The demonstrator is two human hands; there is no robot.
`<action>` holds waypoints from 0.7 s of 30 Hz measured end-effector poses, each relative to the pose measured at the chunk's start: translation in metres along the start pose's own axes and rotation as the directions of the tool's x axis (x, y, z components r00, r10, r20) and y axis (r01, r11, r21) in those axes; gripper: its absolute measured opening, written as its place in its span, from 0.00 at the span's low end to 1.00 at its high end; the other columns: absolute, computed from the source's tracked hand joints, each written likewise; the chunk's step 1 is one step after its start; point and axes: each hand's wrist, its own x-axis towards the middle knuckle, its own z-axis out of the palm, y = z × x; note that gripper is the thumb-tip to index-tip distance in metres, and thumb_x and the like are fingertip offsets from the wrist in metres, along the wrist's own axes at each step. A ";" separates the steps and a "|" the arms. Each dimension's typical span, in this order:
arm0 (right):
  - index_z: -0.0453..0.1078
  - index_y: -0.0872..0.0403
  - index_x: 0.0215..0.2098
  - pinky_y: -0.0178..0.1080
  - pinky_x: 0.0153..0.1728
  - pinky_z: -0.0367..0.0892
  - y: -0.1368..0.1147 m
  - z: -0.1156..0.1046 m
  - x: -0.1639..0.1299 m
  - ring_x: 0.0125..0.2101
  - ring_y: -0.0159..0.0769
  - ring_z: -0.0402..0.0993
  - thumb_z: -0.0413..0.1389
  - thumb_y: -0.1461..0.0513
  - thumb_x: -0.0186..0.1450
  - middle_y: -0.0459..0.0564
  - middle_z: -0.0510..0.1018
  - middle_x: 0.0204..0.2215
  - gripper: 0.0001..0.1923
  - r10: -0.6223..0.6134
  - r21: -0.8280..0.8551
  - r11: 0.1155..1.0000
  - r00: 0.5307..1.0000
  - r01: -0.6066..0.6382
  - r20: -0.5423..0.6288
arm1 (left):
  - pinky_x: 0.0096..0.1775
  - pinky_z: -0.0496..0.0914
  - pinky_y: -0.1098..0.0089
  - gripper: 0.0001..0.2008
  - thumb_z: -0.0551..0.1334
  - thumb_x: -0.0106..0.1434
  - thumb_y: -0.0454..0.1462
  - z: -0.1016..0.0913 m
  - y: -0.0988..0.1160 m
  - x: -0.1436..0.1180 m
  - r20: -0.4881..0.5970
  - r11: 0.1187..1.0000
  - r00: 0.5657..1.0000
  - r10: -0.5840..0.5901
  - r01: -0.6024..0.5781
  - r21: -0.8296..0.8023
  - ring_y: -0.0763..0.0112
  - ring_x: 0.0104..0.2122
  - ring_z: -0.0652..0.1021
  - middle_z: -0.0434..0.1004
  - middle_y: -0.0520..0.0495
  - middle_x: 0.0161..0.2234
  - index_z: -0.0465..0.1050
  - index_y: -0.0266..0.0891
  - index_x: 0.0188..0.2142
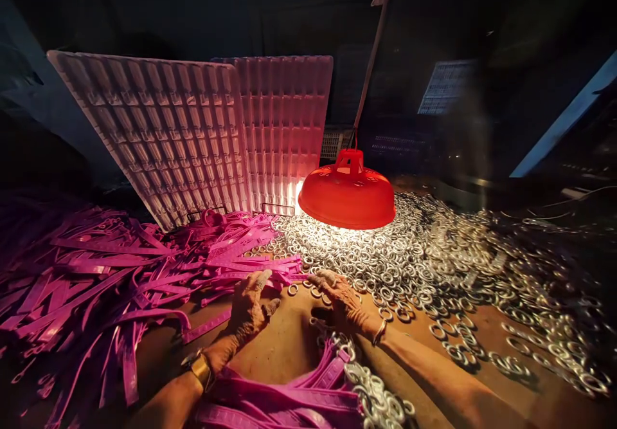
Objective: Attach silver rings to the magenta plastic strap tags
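Grip, left hand [248,310]: lies palm down on the bench, fingers spread and loosely open, holding nothing; the fingertips touch the near edge of the pink straps.
Grip, right hand [340,300]: also palm down, fingers curled slightly over the loose rings at the edge of the pile; whether a ring is pinched beneath them I cannot tell.
Bench [284,352]: brown, worn surface, bare only in the patch between and just before the two hands.
Trays [193,127]: two large ribbed moulded panels stand tilted at the back, one overlapping the other, behind the straps.
Pink straps [106,274]: a wide tangled heap of flat plastic strips fills the person's left side and reaches up to the left hand.
Metal rings [434,262]: a broad spread of small silvery rings covers the right side, thickest under the lamp, thinning toward the right hand.
Lamp [348,191]: red domed shade hanging low on a cord, lighting the rings just beyond the hands.
Near bundle [289,397]: pink straps already carrying rings at their ends lie close to the person, between the forearms.
Wrists: a watch [200,368] on the left, a thin bangle [380,332] on the right.
Doing it well, as I judge: draw one strap free of the tangle, pick a single ring from the thin edge of the pile, and work within the lit patch.
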 end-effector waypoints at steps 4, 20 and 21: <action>0.58 0.57 0.63 0.53 0.58 0.53 0.007 0.016 0.023 0.59 0.50 0.55 0.57 0.63 0.54 0.61 0.60 0.60 0.38 -0.070 -0.048 0.996 0.988 0.077 0.139 | 0.62 0.50 0.51 0.37 0.63 0.57 0.48 -0.003 -0.016 0.033 0.052 0.909 0.985 0.166 -0.173 0.378 0.45 0.63 0.55 0.57 0.34 0.63 0.58 0.37 0.63; 0.58 0.51 0.65 0.55 0.57 0.53 0.107 0.013 0.086 0.55 0.53 0.61 0.53 0.64 0.66 0.59 0.60 0.61 0.29 0.034 -0.166 0.986 0.980 -0.001 0.195 | 0.55 0.55 0.47 0.35 0.56 0.60 0.50 0.034 -0.068 0.051 -0.036 0.789 0.990 0.139 -0.088 0.609 0.43 0.58 0.62 0.63 0.30 0.59 0.59 0.35 0.63; 0.59 0.52 0.64 0.53 0.56 0.56 0.116 0.008 0.093 0.53 0.51 0.64 0.51 0.64 0.67 0.59 0.63 0.59 0.27 0.077 -0.143 0.988 0.983 -0.053 0.166 | 0.55 0.55 0.48 0.35 0.56 0.60 0.50 0.034 -0.068 0.051 -0.039 0.788 0.989 0.142 -0.089 0.609 0.44 0.57 0.62 0.63 0.30 0.59 0.60 0.35 0.62</action>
